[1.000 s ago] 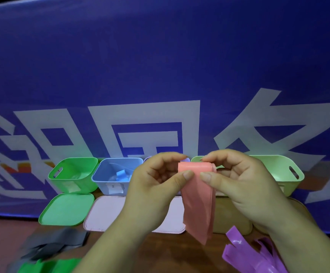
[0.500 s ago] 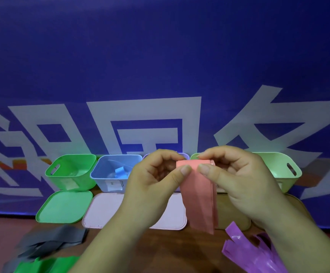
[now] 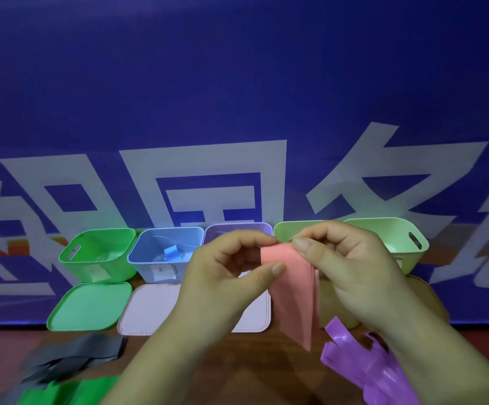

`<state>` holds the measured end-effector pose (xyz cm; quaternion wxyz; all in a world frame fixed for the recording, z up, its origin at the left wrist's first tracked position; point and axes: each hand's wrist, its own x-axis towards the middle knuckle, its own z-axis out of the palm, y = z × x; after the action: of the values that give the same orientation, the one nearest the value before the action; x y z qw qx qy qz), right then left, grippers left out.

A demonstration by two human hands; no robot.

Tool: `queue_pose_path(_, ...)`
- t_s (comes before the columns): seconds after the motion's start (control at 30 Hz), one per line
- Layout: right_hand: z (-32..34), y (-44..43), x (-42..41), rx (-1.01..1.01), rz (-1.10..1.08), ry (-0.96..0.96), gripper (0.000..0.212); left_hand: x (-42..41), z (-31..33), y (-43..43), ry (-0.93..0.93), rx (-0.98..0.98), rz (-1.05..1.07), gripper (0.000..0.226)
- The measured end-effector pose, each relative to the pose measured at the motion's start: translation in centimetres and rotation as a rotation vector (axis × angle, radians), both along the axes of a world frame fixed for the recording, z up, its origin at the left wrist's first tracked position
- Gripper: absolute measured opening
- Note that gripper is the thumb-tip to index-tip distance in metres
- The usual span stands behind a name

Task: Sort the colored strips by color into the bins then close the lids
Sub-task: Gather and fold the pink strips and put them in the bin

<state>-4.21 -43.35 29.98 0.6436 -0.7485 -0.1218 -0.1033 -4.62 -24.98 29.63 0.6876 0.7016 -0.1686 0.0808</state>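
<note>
Both hands hold a folded pink strip [image 3: 291, 290] up in front of the bins. My left hand [image 3: 223, 276] pinches its left top edge with thumb and fingers. My right hand [image 3: 348, 267] pinches the top right corner. The strip hangs down between them. Behind stand a green bin [image 3: 100, 252], a blue bin [image 3: 161, 255] with blue strips inside, a purple bin [image 3: 231, 232], and two pale green bins [image 3: 290, 232] [image 3: 389, 238], all partly hidden by my hands. Purple strips [image 3: 363, 361] lie at lower right, grey strips [image 3: 71, 358] and green strips [image 3: 62, 390] at lower left.
Open lids lie in front of the bins: a green lid [image 3: 91, 305], a pale pink lid [image 3: 155, 308], and a tan lid [image 3: 328, 296] mostly hidden by my right hand. A blue banner [image 3: 237, 112] with white characters rises right behind the bins. The brown table [image 3: 281, 361] shows below.
The view has tilted a little, so the bins show more. My hands have spread slightly apart at the top of the pink strip, which is tilted more to the right.
</note>
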Motion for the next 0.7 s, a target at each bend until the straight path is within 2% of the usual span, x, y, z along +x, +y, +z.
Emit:
queue_pose_path(0.17, 0.3, -0.1, -1.4, -0.005, -0.012, 0.001, 0.034, -1.3, 0.2, -0.2, 0.021, -0.009, -0.005, 0.031)
queue_pose_path(0.33, 0.0, -0.3, -2.8, 0.029, 0.042, 0.011, 0.014, -2.7, 0.4, -0.6, 0.059, -0.038, 0.020, 0.029)
queue_pose_path(0.53, -0.6, -0.1, -4.2, 0.079, 0.088, -0.024, 0.026, -4.1, 0.2, -0.5, 0.102, -0.100, 0.032, 0.028)
queue_pose_path(0.7, -0.5, 0.3, -4.9, 0.093, 0.121, -0.033, 0.033, -4.8, 0.2, 0.0, 0.103, -0.061, 0.050, 0.027)
